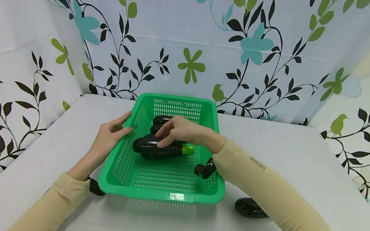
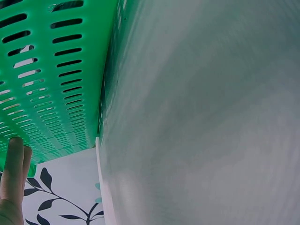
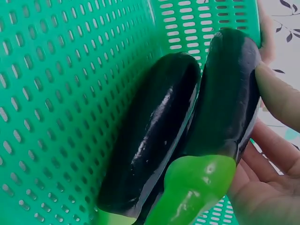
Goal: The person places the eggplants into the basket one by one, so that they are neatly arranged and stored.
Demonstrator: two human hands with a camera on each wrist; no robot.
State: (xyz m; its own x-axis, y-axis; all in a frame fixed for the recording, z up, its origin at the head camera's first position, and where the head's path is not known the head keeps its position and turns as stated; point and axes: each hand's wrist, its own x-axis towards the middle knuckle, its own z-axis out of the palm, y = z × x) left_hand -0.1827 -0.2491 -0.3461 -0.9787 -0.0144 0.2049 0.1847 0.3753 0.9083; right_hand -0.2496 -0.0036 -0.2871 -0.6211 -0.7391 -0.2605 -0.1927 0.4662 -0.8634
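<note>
My right hand (image 1: 178,130) reaches into the green basket (image 1: 159,195) from above and holds a dark glossy eggplant (image 3: 225,93). Its thumb rests on one side of the eggplant and its fingers lie along the other. A bright green stem cap (image 3: 199,180) sits at the near end in the right wrist view. Right beside it lies a second eggplant (image 3: 150,136). My left hand (image 1: 110,134) grips the basket's left rim, with fingers (image 2: 13,168) along the outer wall. Behind the right hand, more eggplants (image 1: 161,119) lie partly hidden.
Outside the basket, another eggplant (image 1: 250,208) lies on the white table (image 1: 269,150), partly covered by the right sleeve (image 1: 266,180). A patterned curtain (image 1: 181,24) surrounds the table at the back and sides. Dark wrist cameras (image 1: 204,169) sit under the sleeves.
</note>
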